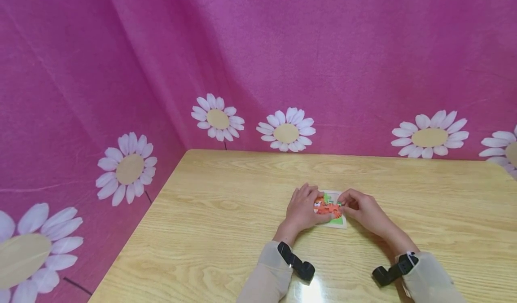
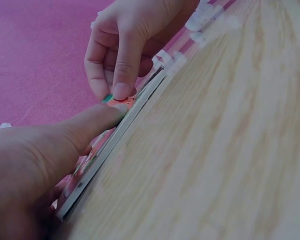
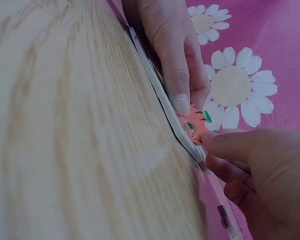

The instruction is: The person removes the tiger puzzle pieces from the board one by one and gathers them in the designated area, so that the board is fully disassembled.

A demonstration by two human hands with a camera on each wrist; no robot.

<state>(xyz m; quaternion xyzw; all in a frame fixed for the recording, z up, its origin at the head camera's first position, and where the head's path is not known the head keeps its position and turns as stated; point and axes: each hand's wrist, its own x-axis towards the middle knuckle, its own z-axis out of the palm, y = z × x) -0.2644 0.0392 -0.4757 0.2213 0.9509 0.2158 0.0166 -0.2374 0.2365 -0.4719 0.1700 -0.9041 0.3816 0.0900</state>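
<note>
The puzzle board is lying on the wooden table, toward four o'clock from the middle of the head view, bearing orange and green pieces. The left hand is resting at the board's nine o'clock, half spread, its straight thumb touching the orange pieces. The right hand is reaching in from three o'clock, nearly closed, and is pinching an orange piece between thumb and finger at the board's edge. A pink cloth with daisies is hanging beyond the table, at twelve o'clock.
</note>
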